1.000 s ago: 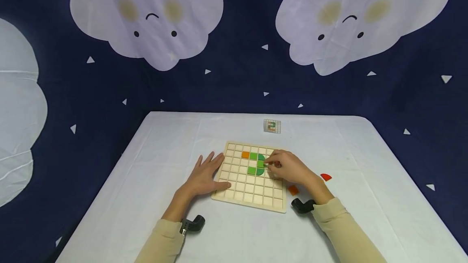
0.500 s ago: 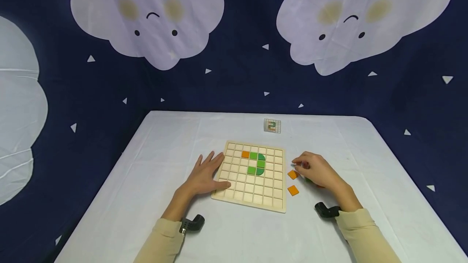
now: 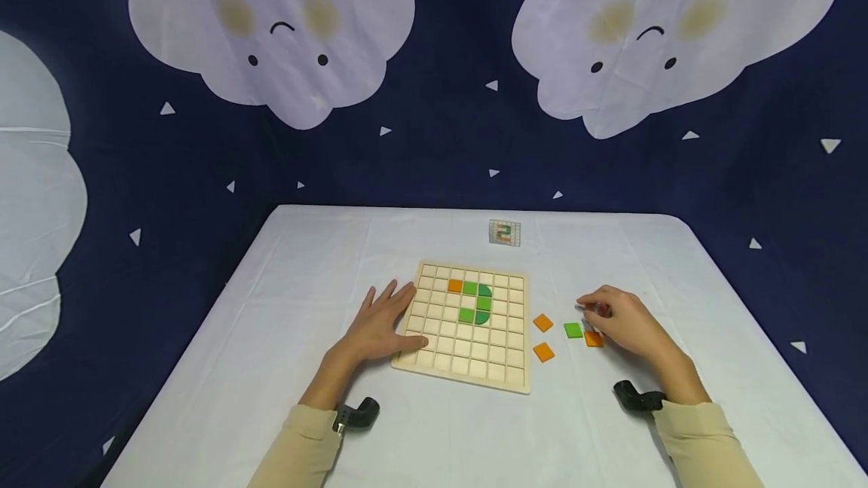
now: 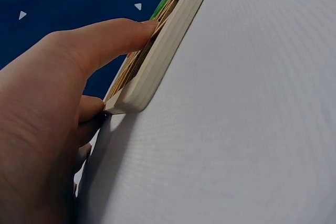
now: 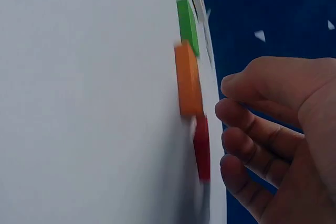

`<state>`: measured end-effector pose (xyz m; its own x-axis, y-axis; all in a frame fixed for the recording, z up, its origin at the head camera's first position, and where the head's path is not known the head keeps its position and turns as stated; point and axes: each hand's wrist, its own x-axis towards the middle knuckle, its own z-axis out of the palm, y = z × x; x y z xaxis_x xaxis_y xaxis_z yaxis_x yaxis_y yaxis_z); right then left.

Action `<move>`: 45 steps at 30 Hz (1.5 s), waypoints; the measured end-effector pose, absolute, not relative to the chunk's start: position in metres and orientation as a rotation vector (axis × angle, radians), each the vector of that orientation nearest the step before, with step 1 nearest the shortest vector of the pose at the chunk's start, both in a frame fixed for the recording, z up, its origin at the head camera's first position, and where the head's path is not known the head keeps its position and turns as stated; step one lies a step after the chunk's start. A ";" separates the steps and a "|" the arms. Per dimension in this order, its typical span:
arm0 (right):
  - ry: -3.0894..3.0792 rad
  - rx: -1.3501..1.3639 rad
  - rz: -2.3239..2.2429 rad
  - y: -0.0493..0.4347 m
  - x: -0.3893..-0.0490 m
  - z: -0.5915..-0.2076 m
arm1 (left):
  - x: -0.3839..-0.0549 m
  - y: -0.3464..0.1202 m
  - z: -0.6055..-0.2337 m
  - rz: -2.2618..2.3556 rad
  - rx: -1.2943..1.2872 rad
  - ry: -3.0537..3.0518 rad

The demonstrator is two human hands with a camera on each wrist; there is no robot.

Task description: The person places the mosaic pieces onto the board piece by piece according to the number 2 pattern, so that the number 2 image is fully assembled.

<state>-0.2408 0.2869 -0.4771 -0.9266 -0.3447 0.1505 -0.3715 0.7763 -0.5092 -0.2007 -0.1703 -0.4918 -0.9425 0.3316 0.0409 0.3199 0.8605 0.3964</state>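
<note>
Right now my left hand (image 3: 380, 326) is lying spread along the left side of the wooden board (image 3: 445, 346), its thumb resting on the gridded face. My right hand (image 3: 629, 320) is hovering just beside an orange square (image 3: 594, 340), fingers loosely bent, thumb and forefinger tips standing slightly apart. A green square (image 3: 573, 330) is lying left of that square, and a red piece (image 5: 202, 150) is lying next to it. Two more orange squares (image 3: 543, 323) are sitting near the board's right edge.
</note>
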 end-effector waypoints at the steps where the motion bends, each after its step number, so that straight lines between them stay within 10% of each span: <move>1: -2.914 0.583 0.853 0.291 -0.240 -0.477 | -0.201 -0.170 -0.492 0.629 0.525 3.002; 45: -2.993 0.616 0.856 0.311 -0.235 -0.478 | -0.202 -0.171 -0.494 0.633 0.547 3.018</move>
<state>-0.2347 0.3114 -0.4783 -0.9243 -0.3743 0.0752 -0.3575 0.7793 -0.5147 -0.2021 -0.1711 -0.4944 -0.9389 0.3388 0.0614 0.3349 0.8572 0.3912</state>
